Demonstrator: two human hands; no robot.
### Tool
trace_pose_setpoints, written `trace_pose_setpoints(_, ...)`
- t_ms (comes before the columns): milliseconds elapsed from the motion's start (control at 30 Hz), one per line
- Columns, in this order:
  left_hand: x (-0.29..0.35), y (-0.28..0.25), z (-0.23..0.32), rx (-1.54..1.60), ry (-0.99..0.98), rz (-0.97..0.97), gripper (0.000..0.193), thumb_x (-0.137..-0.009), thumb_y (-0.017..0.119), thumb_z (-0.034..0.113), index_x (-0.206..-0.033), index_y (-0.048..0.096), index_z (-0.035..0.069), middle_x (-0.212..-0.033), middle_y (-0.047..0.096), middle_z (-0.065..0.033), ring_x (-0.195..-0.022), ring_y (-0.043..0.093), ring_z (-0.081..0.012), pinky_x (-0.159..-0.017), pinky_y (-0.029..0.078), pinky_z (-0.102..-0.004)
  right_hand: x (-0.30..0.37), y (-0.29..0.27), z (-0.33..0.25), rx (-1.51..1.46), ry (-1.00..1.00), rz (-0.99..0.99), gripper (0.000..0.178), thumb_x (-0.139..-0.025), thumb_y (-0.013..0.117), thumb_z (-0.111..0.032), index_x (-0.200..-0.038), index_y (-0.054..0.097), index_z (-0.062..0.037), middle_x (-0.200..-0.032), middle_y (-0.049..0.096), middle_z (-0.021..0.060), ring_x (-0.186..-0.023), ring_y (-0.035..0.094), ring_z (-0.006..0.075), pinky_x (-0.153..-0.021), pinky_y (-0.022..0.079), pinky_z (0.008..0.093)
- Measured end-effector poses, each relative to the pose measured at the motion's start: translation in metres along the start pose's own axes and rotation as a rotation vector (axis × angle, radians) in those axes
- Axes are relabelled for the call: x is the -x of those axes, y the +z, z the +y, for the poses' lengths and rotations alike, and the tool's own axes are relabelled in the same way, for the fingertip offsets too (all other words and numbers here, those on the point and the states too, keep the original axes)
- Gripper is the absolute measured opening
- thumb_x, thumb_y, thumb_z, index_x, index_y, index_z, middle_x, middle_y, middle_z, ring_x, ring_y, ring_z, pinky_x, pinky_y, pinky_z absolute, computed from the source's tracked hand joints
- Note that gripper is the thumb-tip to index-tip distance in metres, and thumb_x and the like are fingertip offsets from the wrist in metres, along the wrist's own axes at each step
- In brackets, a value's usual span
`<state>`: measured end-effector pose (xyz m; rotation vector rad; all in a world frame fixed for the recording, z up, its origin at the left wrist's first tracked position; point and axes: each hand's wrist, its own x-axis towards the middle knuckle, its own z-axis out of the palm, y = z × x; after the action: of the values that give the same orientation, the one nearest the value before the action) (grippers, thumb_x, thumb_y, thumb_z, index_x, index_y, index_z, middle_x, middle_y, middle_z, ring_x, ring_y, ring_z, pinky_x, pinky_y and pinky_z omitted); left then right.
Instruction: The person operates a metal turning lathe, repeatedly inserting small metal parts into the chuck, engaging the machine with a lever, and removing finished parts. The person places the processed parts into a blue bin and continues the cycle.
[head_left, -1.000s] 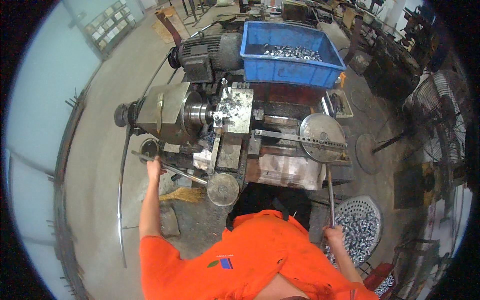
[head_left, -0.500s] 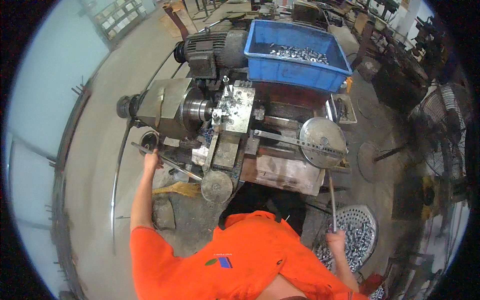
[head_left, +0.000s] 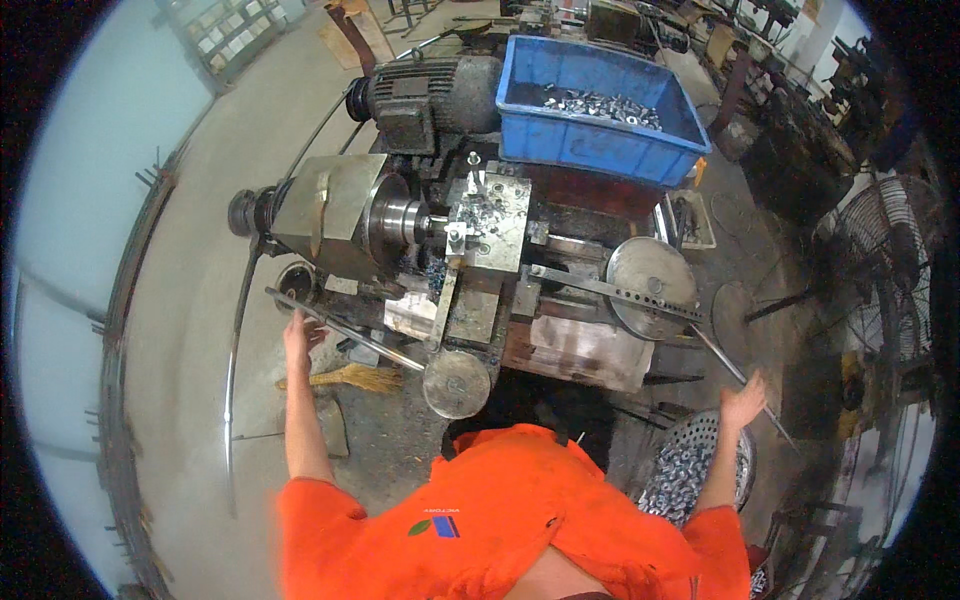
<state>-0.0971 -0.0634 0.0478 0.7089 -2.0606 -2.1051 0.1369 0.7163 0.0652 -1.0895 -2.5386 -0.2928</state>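
My left hand [head_left: 302, 345] is open just below the upper end of a long metal lever [head_left: 350, 332], fingers spread and off the rod. That lever runs down to a round disc [head_left: 457, 384] at the front of a small lathe. Out to the right, my right hand [head_left: 743, 402] is closed round a thin rod handle [head_left: 715, 350], which slants from the large round plate [head_left: 652, 288]. A perforated flat bar [head_left: 600, 287] links this plate to the tool slide [head_left: 490, 222]. The slide's tool post stands close to the shiny spindle chuck [head_left: 400, 221].
A blue bin [head_left: 600, 142] with small metal parts stands behind the lathe, beside a motor [head_left: 435, 95]. A perforated basket [head_left: 690, 434] of metal parts sits low at the right. A broom [head_left: 355, 377] lies on the floor at left; a caged fan [head_left: 880, 235] stands far right.
My right hand has swung the rod handle outward to the right and up. The tool slide has shifted right a little. My left hand has let go of its lever.
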Motion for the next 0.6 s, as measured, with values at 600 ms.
trace_pose_setpoints(600, 0.003, 0.041, -0.170, -1.294, 0.150, 0.060, 0.037, -0.078, 0.054, 0.041, -0.086, 0.062, 0.005, -0.083, 0.064, -0.0177, -0.080, 0.061, -0.0374, -0.069, 0.050, -0.0446, 0.112, -0.025, -0.093, -0.734, -0.240, -0.336, 0.033, -0.059, 0.056, -0.005, -0.091, 0.063, 0.0020, -0.088, 0.064, 0.0155, -0.084, 0.063, 0.0263, -0.076, 0.047, 0.0311)
